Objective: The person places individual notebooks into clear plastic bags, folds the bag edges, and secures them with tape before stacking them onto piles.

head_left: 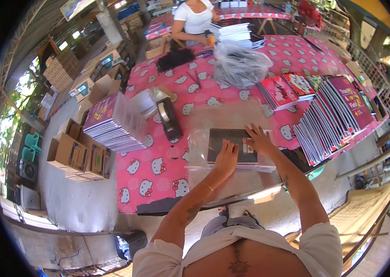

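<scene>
A dark spiral notebook (220, 138) lies flat in front of me on clear plastic sheets, close to the table's near edge. My left hand (227, 156) rests on its lower middle, with the fingers curled together. What these fingers hold, if anything, is hidden. Across the notebook's right side lies my right hand (258, 140), its fingers stretched out toward the upper edge. A small pale patch (247, 147) shows on the cover between the two hands. Left of the plastic stands a long black tape dispenser (168, 119).
Wrapped purple notebooks (114, 122) are stacked at left, beside cardboard boxes (72, 150). Rows of spiral notebooks (328, 120) fill the table's right side. A plastic bag heap (241, 64) lies farther back. Across the pink table (158, 184) a person in white (194, 21) stands near white notebooks (232, 32).
</scene>
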Demonstrator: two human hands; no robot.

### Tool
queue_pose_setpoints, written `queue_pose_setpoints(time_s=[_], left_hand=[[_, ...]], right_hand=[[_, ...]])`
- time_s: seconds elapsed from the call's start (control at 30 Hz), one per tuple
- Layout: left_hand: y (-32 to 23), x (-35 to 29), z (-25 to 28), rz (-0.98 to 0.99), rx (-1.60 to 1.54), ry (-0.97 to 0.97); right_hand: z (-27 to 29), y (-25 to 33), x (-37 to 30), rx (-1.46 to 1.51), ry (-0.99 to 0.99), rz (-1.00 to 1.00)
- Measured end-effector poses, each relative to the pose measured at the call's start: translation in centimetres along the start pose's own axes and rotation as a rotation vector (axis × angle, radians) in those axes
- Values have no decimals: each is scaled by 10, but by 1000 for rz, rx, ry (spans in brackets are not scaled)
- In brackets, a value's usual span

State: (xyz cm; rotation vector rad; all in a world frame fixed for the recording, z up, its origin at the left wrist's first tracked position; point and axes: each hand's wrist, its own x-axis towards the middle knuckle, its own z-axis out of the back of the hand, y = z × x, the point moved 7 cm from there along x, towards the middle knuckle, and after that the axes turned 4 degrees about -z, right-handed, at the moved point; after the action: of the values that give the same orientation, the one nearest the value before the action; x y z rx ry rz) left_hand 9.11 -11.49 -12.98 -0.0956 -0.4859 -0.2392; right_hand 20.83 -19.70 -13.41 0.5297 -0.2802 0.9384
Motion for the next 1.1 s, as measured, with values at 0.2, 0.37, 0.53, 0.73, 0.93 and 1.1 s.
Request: queue_pose_setpoints(time_s=[0.2, 0.37, 0.53, 0.73, 0.93, 1.1], left_hand=[[17, -13, 3, 94, -115, -69], [19, 5, 9, -20, -239, -7], [10, 8, 10, -37, -249, 210], [7, -12, 8, 115, -189, 234], [92, -43, 48, 313, -123, 30], [272, -124, 108, 788, -154, -487]], right_hand=[[-2, 96, -71, -84, 621, -290], [15, 125, -83, -257, 99, -169], [3, 109, -78, -375, 136, -137], [31, 104, -57, 47, 189, -243], [12, 87, -60, -117, 305, -136], [14, 104, -55, -121, 343, -130]])
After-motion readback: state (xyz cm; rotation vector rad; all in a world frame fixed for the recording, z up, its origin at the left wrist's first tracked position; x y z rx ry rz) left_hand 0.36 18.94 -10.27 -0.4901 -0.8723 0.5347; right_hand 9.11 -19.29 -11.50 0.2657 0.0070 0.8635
